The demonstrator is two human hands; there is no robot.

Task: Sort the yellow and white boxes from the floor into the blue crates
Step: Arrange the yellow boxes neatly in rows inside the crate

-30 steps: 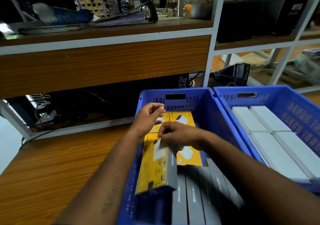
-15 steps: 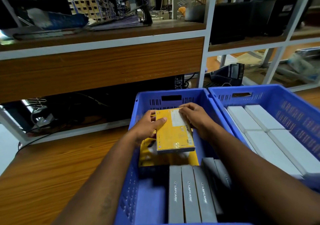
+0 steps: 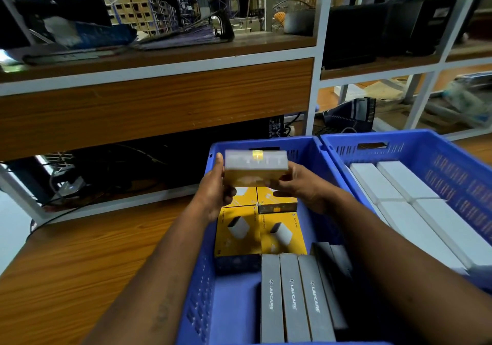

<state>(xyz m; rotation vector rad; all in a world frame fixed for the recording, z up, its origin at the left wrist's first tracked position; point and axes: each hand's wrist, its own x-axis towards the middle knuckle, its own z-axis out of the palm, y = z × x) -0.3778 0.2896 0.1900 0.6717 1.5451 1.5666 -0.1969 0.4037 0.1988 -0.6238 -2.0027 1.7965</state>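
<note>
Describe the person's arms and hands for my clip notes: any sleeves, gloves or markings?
Both forearms are bare up to the frame's lower edge: no sleeves, gloves, watch or rings show. The left hand and right hand are bare too. A faint dark marking, perhaps a tattoo, runs along the left forearm; it is too blurred to read.

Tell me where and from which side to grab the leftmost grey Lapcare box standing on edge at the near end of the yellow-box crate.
Probably from above: pinch the leftmost grey box across its narrow upturned edge, at mid-length. Its right face lies against the next grey box, so only its top and left side are open, where the crate floor is bare.
</note>
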